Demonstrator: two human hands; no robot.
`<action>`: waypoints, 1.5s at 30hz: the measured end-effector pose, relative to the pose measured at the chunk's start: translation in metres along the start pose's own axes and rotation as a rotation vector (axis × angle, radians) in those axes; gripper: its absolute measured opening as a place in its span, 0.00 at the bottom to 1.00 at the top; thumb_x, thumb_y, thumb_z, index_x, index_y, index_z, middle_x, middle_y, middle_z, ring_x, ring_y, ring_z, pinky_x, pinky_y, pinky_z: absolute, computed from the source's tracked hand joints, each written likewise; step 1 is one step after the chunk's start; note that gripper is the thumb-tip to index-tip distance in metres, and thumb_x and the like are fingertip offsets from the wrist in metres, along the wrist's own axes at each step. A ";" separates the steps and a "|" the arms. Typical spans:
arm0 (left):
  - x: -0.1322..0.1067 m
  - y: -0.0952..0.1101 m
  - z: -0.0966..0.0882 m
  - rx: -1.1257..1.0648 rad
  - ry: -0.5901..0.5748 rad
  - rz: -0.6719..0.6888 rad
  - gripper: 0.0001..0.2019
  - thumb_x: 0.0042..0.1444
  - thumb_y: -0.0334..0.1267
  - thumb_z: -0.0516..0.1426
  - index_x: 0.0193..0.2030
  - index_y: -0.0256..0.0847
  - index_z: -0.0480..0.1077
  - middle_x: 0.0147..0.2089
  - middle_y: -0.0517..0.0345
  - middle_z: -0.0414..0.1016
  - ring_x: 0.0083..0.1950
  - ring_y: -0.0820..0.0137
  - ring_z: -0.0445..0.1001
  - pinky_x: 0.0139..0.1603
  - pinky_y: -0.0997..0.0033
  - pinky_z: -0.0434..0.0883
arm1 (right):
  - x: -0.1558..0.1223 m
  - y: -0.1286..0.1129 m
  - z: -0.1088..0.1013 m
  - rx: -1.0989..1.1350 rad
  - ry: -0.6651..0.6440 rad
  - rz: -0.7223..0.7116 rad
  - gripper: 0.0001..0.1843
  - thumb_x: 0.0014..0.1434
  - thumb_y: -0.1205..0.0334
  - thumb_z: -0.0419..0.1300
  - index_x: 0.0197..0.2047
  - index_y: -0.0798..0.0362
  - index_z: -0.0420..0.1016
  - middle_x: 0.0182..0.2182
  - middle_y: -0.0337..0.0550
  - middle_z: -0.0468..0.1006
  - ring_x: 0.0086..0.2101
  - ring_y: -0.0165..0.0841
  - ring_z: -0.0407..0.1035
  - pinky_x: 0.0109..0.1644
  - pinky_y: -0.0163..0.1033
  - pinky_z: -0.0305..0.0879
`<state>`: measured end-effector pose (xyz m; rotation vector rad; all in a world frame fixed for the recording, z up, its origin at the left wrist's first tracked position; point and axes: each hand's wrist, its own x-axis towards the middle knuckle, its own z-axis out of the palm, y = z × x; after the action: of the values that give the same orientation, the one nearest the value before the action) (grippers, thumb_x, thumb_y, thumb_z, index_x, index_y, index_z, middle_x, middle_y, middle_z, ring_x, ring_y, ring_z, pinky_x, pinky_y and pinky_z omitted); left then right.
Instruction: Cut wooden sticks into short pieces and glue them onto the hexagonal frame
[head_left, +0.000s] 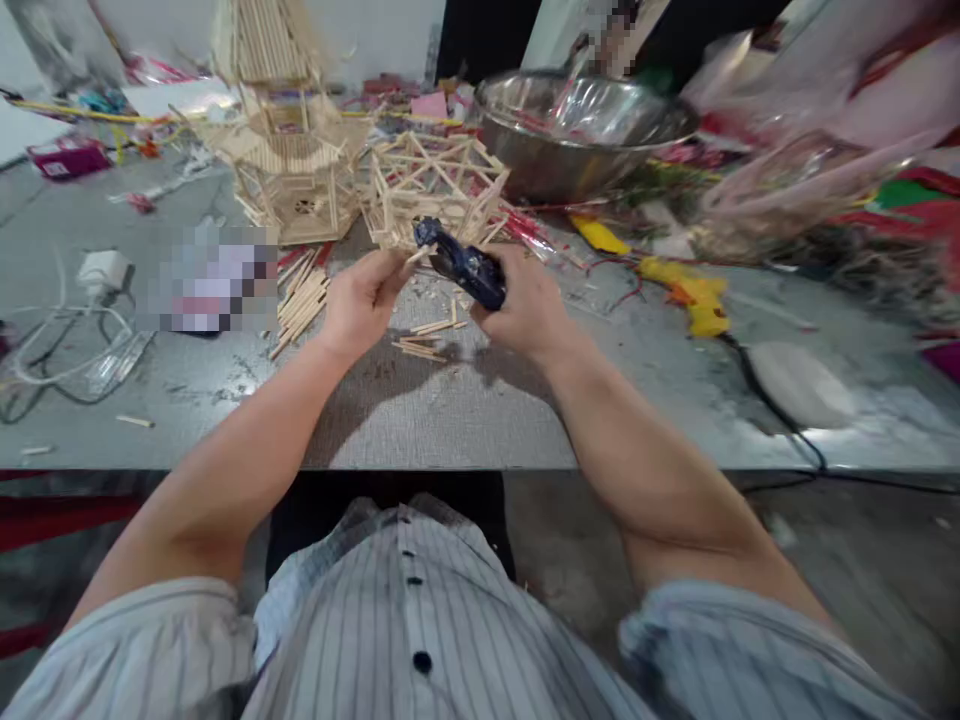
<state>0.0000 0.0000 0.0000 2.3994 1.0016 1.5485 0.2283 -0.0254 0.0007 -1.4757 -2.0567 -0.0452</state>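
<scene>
My left hand (358,302) is closed in a pinch on a thin wooden stick (419,256). The stick's tip meets the head of a dark blue hand tool (478,275), which looks like small cutters. Wrapped round that tool is my right hand (534,300); its blades cannot be made out clearly. Several loose sticks (421,346) lie on the table below my hands, and a larger pile of sticks (301,303) is left of my left hand. Just behind the hands stands an open stick frame (439,170).
A tiered stick tower (289,150) stands at the back left. Behind to the right is a steel bowl (555,165). A yellow glue gun (701,300) with a black cord lies at right. A white charger (105,272) and cables are at left on the grey table (450,430).
</scene>
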 end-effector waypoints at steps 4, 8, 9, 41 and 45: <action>0.001 0.003 -0.002 -0.022 -0.034 0.025 0.30 0.70 0.60 0.42 0.45 0.41 0.77 0.38 0.50 0.81 0.42 0.66 0.80 0.39 0.69 0.72 | -0.002 -0.001 0.003 0.009 0.005 -0.001 0.37 0.49 0.62 0.58 0.64 0.49 0.62 0.52 0.54 0.76 0.51 0.52 0.71 0.52 0.59 0.69; 0.001 0.004 -0.004 -0.030 -0.040 0.027 0.29 0.70 0.59 0.43 0.45 0.40 0.77 0.36 0.50 0.80 0.40 0.66 0.80 0.37 0.69 0.71 | -0.004 -0.007 -0.002 -0.011 0.009 0.014 0.35 0.51 0.62 0.59 0.64 0.49 0.63 0.52 0.54 0.76 0.52 0.52 0.71 0.54 0.59 0.69; 0.001 0.005 -0.005 -0.033 -0.044 0.021 0.28 0.70 0.59 0.44 0.45 0.40 0.77 0.36 0.50 0.79 0.40 0.66 0.80 0.38 0.69 0.71 | -0.004 -0.009 -0.004 -0.015 0.001 0.017 0.35 0.51 0.62 0.59 0.64 0.49 0.63 0.52 0.54 0.76 0.52 0.52 0.71 0.54 0.59 0.68; -0.001 0.009 -0.006 -0.021 -0.121 -0.074 0.32 0.68 0.62 0.42 0.47 0.38 0.77 0.40 0.49 0.81 0.42 0.67 0.81 0.42 0.71 0.73 | -0.001 -0.026 -0.019 -0.118 -0.122 0.106 0.25 0.52 0.61 0.58 0.55 0.52 0.70 0.45 0.54 0.79 0.41 0.47 0.73 0.40 0.47 0.65; -0.001 0.010 -0.005 -0.002 -0.120 -0.091 0.31 0.69 0.61 0.44 0.48 0.38 0.78 0.38 0.51 0.81 0.39 0.68 0.81 0.40 0.71 0.73 | 0.000 -0.027 -0.020 -0.134 -0.130 0.123 0.23 0.52 0.60 0.58 0.53 0.52 0.72 0.42 0.53 0.80 0.38 0.46 0.72 0.38 0.46 0.63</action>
<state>0.0002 -0.0102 0.0058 2.3779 1.0676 1.3580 0.2133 -0.0428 0.0251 -1.7257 -2.0942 -0.0394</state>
